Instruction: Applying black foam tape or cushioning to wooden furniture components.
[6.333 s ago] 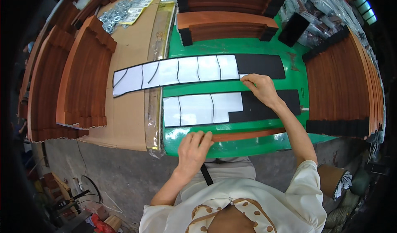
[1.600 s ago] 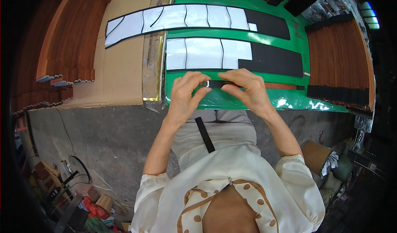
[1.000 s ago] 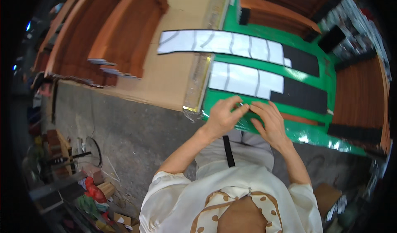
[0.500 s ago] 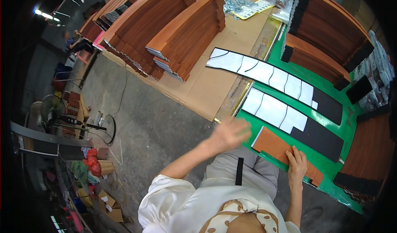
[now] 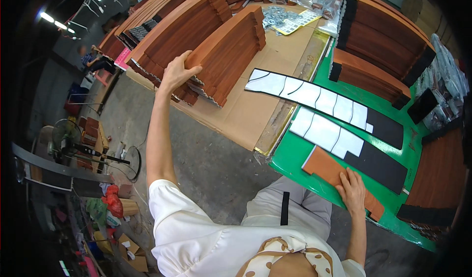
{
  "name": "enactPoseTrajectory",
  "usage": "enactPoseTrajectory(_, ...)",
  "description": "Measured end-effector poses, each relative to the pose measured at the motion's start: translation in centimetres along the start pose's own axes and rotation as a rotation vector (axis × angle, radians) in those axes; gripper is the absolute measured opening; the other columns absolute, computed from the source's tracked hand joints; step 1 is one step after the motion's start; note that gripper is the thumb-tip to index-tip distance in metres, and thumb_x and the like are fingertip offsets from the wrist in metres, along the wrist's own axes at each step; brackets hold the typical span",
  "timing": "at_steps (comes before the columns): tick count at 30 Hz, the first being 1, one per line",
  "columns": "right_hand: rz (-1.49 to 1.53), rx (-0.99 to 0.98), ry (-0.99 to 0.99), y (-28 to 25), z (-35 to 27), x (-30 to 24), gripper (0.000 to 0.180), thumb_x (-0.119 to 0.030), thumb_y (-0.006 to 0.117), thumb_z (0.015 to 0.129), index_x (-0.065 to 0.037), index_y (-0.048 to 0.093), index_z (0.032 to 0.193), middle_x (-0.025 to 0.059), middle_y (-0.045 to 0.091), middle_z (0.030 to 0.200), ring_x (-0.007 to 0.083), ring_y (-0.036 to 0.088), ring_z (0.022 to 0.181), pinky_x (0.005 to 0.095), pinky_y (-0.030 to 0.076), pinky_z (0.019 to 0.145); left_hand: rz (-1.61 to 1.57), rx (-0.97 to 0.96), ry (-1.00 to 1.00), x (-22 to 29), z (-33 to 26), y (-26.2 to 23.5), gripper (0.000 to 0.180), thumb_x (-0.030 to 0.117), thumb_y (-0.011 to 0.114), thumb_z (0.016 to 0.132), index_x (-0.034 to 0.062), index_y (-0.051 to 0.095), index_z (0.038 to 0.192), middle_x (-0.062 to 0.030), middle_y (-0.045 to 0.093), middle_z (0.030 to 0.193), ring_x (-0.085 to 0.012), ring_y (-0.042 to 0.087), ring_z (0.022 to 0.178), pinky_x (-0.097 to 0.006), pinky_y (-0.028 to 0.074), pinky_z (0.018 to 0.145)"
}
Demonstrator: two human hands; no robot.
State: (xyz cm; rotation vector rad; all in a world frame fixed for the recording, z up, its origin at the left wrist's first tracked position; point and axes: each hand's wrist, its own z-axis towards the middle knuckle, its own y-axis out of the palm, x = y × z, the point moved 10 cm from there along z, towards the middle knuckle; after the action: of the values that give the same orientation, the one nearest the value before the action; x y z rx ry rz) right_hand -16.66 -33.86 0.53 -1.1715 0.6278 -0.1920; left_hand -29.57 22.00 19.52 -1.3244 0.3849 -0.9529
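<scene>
head view, left hand: i see the left hand (image 5: 179, 73) at the near end of the left stack of brown panels (image 5: 233, 53), touching its upper edge.
left grip: thumb spread away from the fingers; from here i cannot tell whether it is clamped on a panel.
right hand: i have the right hand (image 5: 352, 191) laid across the orange-brown panel (image 5: 320, 166), fingers draped flat over it.
right grip: apart, palm down, not closed around anything.
orange-brown panel: lying near the front edge of the green bench (image 5: 290, 161), on my side of the two strips.
short strip: the short white-and-black strip (image 5: 328, 135) lies just beyond that panel.
long strip: the long white-and-black strip (image 5: 322, 102) lies farther back, its white end over the cardboard (image 5: 246, 122).
metal rings: a pile of metal rings (image 5: 279, 18) sits at the far side, beside a yellow sheet (image 5: 301, 22).
</scene>
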Motion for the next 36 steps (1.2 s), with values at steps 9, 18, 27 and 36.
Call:
enactPoseTrajectory(9,-0.112,0.225,-0.042,-3.7,0.8,-2.5,0.041,-0.008,0.069,0.074,-0.009,0.061,0.114,0.0099,0.055,0.125,0.0312,0.047,0.12,0.0552,0.033,0.102,-0.883,-0.067,-0.083,1.8,-2.0,-1.1,0.04,0.022,0.056,0.088,-0.0038,0.06,0.118,-0.0092,0.064,0.11,-0.0134,0.057,0.101,-0.027,0.044,0.088)
enactPoseTrajectory(18,-0.173,0.478,-0.078,-10.2,0.6,-6.3,0.064,-0.017,0.079,0.064,-0.014,0.056,0.124,0.0068,0.046,0.138,0.0272,0.038,0.131,0.0606,0.02,0.107,-1.258,-0.9,-0.049,22.0,-18.7,15.8,0.049,0.033,0.061,0.075,-0.0026,0.063,0.109,-0.0087,0.062,0.101,-0.0161,0.056,0.093,-0.028,0.044,0.081)
enactPoseTrajectory(27,-0.08,0.264,0.128,-9.9,-3.9,0.6,0.035,-0.014,0.075,0.066,-0.007,0.062,0.098,0.0052,0.063,0.094,0.0252,0.06,0.09,0.0423,0.046,0.081,-0.93,-1.337,0.297,34.0,-24.4,21.8,0.04,0.031,0.059,0.082,-0.0009,0.065,0.106,-0.0099,0.063,0.093,-0.0147,0.055,0.085,-0.028,0.044,0.076)
enactPoseTrajectory(36,-0.138,0.31,0.19,-9.5,-2.3,3.1,0.029,-0.011,0.073,0.067,-0.005,0.063,0.094,0.0065,0.065,0.089,0.0235,0.061,0.081,0.0353,0.048,0.073,-0.88,-0.616,0.593,33.8,-19.2,19.8,0.031,0.005,0.076,0.071,0.0005,0.065,0.099,-0.0093,0.066,0.095,-0.0192,0.063,0.08,-0.029,0.049,0.073)
